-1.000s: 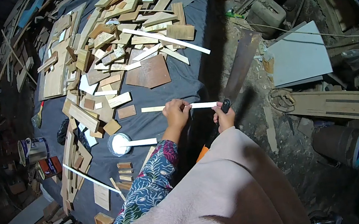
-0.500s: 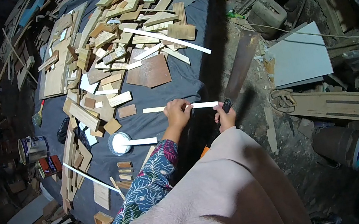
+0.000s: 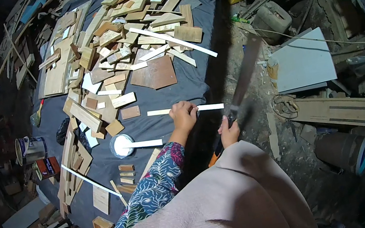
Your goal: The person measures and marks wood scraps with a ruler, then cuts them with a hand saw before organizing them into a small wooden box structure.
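- Tabletop (image 3: 188, 90): covered w/ dark blue-grey cloth; its far part is taken up by a heap of mixed wood offcuts (image 3: 131, 31), pale, brown & white pcs.
- Flat white rectangular panel (image 3: 301, 62): laid on the floor, R of the tabletop.
- Handsaw w/ long dark metal blade & black-orange handle (image 3: 246, 68): held at a slant, blade blurred, pointed away from the body.
- Narrow white-and-cream wooden strip (image 3: 211, 107): laid crosswise near the tabletop's R edge, R end just beside the saw; contact can't be told.
- Left hand (image 3: 184, 116): closed in a pinch, strip gripped approx. mid-length.
- Right hand (image 3: 229, 133): wrapped round the saw handle.
- Round tub w/ white contents (image 3: 121, 145): set L of the left hand, crossed by a flat white stick (image 3: 146, 144).
- Small brown rectangular block (image 3: 130, 112): placed beyond the tub.
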